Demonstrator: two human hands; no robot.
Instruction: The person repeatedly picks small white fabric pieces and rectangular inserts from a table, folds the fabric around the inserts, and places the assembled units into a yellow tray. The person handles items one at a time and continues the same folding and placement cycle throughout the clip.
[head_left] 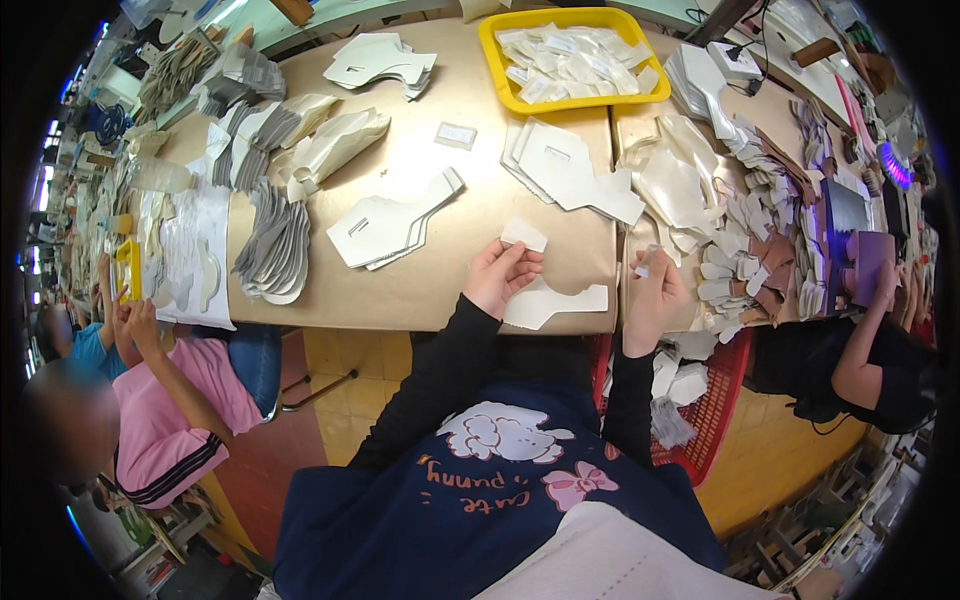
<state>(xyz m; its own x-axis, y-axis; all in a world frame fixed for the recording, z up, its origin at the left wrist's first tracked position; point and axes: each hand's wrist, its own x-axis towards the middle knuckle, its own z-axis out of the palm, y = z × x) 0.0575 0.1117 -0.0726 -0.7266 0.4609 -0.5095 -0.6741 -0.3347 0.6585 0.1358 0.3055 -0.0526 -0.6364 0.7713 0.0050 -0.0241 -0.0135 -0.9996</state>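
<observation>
Near the table's front edge, my left hand point(492, 280) pinches a small white patch point(524, 234) between thumb and fingers. My right hand point(655, 292), a little to the right, is closed on a small pale, shiny piece point(644, 261), mostly covered by the fingers. Flat on the table between the two hands lies a white cut-out panel point(562, 303); my left fingers hide one end of it. Beyond the hands is a stack of similar white panels point(565, 165), each with a broad end and a narrow tail. Another such stack point(390, 222) lies to the left.
A yellow tray point(585, 104) full of small pale pieces stands at the back. Grey panel bundles point(272, 245) lie on the left, brown and white scraps point(750, 240) on the right. A red basket point(725, 400) stands below the table. Co-workers sit at both sides.
</observation>
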